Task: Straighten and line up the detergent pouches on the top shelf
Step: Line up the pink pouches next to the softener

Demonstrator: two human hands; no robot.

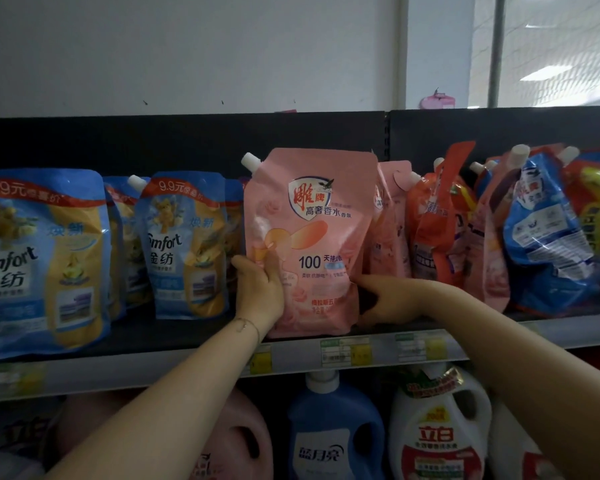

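Note:
A pink detergent pouch [312,233] with a white spout stands upright at the front edge of the top shelf [187,362]. My left hand [257,289] grips its lower left edge, thumb on the side and fingers across the front. My right hand [388,299] reaches behind the pouch's lower right corner, its thumb touching the pouch and the fingers hidden behind it. More pink pouches [392,220] stand behind it to the right. Blue and yellow Comfort pouches [184,244] stand upright on the left. Red, pink and blue pouches [548,230] lean in disorder on the right.
The black back panel [187,140] closes the shelf behind the pouches. Price tags [347,351] run along the shelf's front rail. Below stand detergent jugs: a blue one [333,441], a white one [437,438] and a pink one [236,445].

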